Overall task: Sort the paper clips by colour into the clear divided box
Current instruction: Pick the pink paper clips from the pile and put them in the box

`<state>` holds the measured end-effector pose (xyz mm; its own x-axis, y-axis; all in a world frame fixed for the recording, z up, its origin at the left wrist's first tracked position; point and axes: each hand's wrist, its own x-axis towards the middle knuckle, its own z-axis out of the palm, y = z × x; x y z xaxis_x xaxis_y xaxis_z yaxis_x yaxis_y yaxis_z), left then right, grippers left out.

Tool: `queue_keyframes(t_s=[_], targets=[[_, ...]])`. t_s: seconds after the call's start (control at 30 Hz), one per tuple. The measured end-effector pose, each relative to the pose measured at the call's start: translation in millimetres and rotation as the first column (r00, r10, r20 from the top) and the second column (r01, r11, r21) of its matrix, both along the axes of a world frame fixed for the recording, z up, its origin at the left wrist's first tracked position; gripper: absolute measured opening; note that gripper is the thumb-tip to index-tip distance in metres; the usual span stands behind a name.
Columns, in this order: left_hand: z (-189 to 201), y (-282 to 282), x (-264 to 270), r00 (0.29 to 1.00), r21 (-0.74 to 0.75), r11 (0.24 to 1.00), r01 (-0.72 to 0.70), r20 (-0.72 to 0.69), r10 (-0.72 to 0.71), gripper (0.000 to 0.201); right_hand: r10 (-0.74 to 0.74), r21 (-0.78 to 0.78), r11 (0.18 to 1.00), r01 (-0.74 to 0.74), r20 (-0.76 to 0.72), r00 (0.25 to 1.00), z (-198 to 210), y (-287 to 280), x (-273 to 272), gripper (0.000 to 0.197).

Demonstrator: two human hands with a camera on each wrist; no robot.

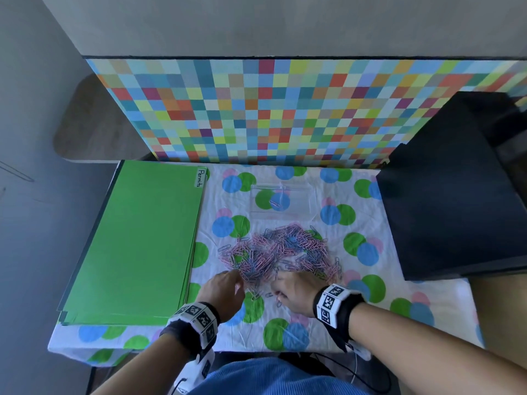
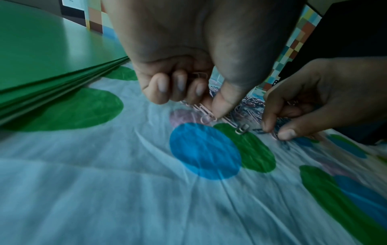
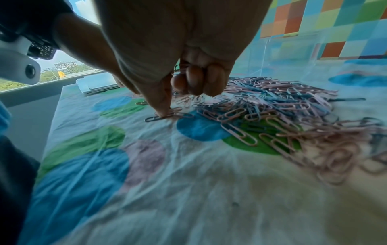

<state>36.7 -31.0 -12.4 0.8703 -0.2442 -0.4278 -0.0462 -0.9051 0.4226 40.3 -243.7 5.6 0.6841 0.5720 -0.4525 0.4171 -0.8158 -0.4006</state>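
A heap of pink and blue paper clips lies mid-table on the spotted cloth. Behind it stands the clear divided box, with a blue clip in it. My left hand works at the heap's near left edge. Its thumb and forefinger pinch a pink clip, and the other fingers curl round more pink clips. My right hand is at the near edge beside it. One fingertip presses a blue clip to the cloth, while the curled fingers keep dark blue clips in the palm.
A stack of green folders labelled "Permits" fills the table's left side. A large black box stands at the right. A chequered panel closes off the back. Loose clips lie between my hands.
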Motion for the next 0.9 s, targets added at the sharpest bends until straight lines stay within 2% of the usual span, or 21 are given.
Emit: queue_keyframes(t_s=[0.17,0.27,0.4,0.5,0.6,0.7,0.83,0.9], targets=[[6.3,-2.0,2.5,0.997,-0.095,0.994,-0.059,0.036,0.062,0.006,0.007,-0.054,0.999,-0.007,0.015,1.0,-1.5,-0.9,-3.0,0.011],[8.3,-1.8,5.0,0.992,-0.19,0.976,-0.104,0.052,0.116,0.003,-0.008,-0.105,0.994,0.009,0.009,1.0,-5.9,-2.0,-5.4,0.02],[5.7,-0.7,9.1,0.985,-0.273,0.95,-0.151,0.039,0.168,0.008,-0.026,-0.139,0.99,0.022,-0.031,0.999,-8.6,-2.8,-6.2,0.02],[6.5,-1.8,12.3,0.971,-0.318,0.918,-0.235,-0.041,0.235,0.013,-0.066,-0.097,0.993,0.059,-0.073,0.995,-3.1,-2.2,-5.5,0.013],[8.6,-0.6,15.1,0.931,-0.405,0.838,-0.365,-0.168,0.325,0.012,-0.185,0.008,0.982,0.187,-0.123,0.975,0.5,-2.1,-1.6,0.014],[15.0,-1.1,18.2,0.904,-0.489,0.762,-0.425,-0.274,0.329,0.019,-0.326,0.174,0.917,0.36,-0.196,0.925,3.1,-0.3,4.1,0.012],[19.9,-5.1,22.3,0.834,-0.518,0.658,-0.547,-0.405,0.375,0.025,-0.482,0.272,0.787,0.554,-0.289,0.827,5.5,5.2,13.8,0.01],[19.4,-7.2,23.3,0.798,-0.498,0.63,-0.595,-0.457,0.393,0.024,-0.533,0.311,0.711,0.631,-0.348,0.771,3.6,5.3,18.5,0.013]])
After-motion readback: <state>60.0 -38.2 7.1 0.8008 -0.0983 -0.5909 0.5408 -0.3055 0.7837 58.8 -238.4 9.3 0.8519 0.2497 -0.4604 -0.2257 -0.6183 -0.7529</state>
